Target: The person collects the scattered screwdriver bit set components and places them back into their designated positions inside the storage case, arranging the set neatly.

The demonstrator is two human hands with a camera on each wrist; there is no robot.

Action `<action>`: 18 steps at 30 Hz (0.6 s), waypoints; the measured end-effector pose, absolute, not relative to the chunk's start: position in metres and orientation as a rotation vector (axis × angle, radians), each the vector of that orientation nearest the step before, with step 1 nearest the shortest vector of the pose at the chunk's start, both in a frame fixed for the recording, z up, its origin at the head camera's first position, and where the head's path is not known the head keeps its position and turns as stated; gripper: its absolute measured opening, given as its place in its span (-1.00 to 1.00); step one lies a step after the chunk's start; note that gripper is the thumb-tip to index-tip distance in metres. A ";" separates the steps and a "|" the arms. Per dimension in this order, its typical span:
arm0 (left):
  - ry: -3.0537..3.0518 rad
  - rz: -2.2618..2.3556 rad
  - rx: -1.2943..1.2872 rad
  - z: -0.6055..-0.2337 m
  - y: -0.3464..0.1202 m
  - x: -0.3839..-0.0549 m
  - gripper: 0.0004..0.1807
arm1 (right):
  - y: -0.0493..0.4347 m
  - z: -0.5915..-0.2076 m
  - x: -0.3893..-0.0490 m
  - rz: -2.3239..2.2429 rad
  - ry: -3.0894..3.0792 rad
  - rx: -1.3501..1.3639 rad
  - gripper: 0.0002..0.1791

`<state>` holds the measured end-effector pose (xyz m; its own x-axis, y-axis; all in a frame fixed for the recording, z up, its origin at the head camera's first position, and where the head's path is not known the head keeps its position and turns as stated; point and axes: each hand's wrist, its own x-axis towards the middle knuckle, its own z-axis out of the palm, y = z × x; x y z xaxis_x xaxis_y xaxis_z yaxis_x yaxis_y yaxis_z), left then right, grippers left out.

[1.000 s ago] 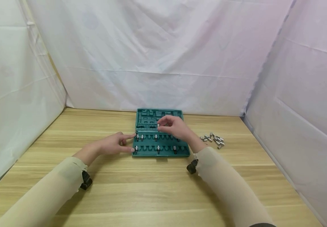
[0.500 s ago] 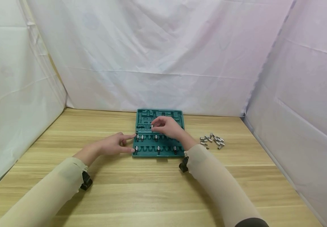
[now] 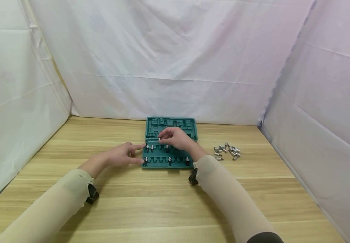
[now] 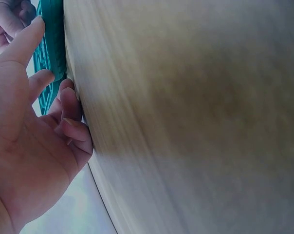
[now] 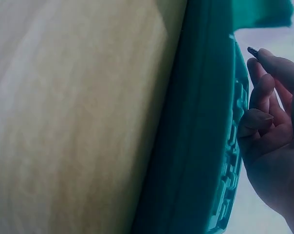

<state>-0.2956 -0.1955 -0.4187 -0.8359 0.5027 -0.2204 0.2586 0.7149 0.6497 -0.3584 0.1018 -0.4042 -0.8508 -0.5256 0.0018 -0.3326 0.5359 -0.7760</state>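
A green plastic case lies unfolded on the table, its moulded lid at the back. Several silver-and-black bit sockets sit in two rows of slots in the front half. My left hand touches the case's left edge with outstretched index finger and thumb; its other fingers are bent, as the left wrist view shows. Above the back row my right hand pinches a small bit socket between thumb and fingertips. Its dark tip pokes out past the fingers in the right wrist view. My right hand hides part of the case.
Several loose bit sockets lie scattered on the wooden table right of the case. White cloth hangs behind the table and on both sides.
My right hand has moved left and slightly down over the case with the pinched bit socket. The left hand has stayed at the case's edge.
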 end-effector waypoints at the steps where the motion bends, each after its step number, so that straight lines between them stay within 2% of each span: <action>1: 2.539 0.879 0.588 -0.419 -0.196 -0.296 -0.04 | 0.101 -0.405 -0.359 -1.207 2.540 -0.727 -0.73; 18: 2.536 0.874 0.617 -0.418 -0.196 -0.295 -0.04 | 0.085 -0.410 -0.357 -0.963 2.607 -0.711 -0.83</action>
